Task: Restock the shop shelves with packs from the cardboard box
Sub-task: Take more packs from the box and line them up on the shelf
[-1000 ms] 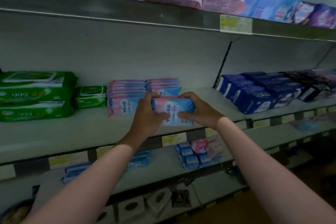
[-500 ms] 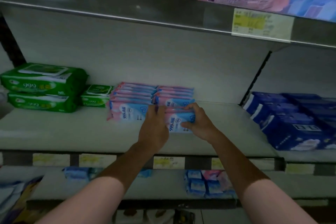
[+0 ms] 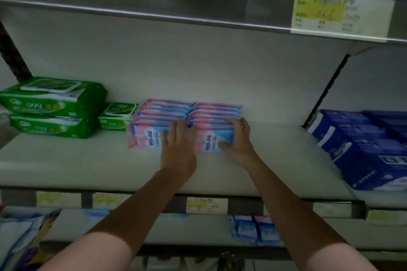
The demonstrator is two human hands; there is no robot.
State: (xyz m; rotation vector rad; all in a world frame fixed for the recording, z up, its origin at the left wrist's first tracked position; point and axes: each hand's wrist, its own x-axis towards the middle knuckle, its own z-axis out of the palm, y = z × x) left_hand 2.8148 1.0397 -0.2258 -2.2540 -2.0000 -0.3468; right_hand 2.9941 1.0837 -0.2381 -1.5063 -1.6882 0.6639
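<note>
The pack (image 3: 211,141) has come down onto the shelf (image 3: 66,160), centre frame. Left grip (image 3: 178,147) lies flat against it, released; right grip (image 3: 239,141) clasps its end. Likely soft, light, slick: hold the ends.

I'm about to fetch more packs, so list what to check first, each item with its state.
1. Front pink-and-blue plastic wipe pack stands on edge on the white metal shelf: ok.
2. Left hand presses flat on the row fronts: ok.
3. Right hand off the pack: not ok, it grips the right end.
4. Bare shelf between rows and dark blue cartons: ok.
5. Cardboard box within reach: cannot tell, out of view.
</note>
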